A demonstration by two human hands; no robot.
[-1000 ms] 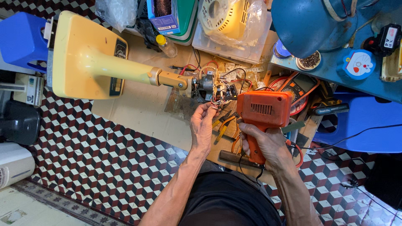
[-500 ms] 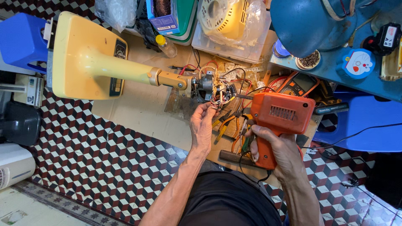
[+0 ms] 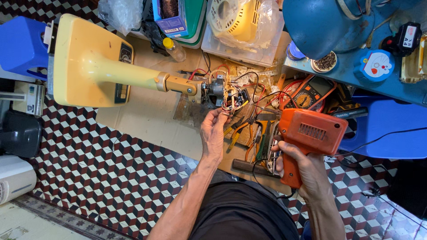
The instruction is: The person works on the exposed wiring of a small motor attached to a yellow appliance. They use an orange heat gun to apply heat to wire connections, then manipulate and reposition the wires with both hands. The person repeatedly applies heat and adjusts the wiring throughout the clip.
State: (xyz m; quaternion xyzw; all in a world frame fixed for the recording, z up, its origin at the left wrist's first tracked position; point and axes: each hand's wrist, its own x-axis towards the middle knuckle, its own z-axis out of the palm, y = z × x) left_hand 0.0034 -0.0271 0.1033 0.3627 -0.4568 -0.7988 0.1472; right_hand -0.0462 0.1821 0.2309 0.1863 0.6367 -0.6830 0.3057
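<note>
1. Hidden or unclear: the left hand [image 3: 213, 135] has its fingertips at the bundle of loose wires [image 3: 229, 100]. The grip looks pinched on a wire end, but the strands are too fine to tell for sure. The cord of the orange soldering gun [image 3: 307, 138] runs under the right hand [image 3: 307, 171] and out of sight.
2. Count: two bare hands, one soldering gun, one yellow fan stand [image 3: 95, 62] lying on its side, and one small motor [image 3: 215, 91] at the end of its neck. One orange multimeter [image 3: 309, 93] and one blue stool [image 3: 18, 46] are also visible. Several pliers [image 3: 242, 131] lie mixed together; their number is hard to fix.
3. Grip of the right hand: closed fully round the gun's handle, with the body pointing up and away from the person.
4. Position: the motor and wires lie on the cardboard sheet [image 3: 151, 118] on the floor, just beyond the left fingertips. The soldering gun is held to the right of them, apart from the wires, above the tool pile near the sheet's right edge.
</note>
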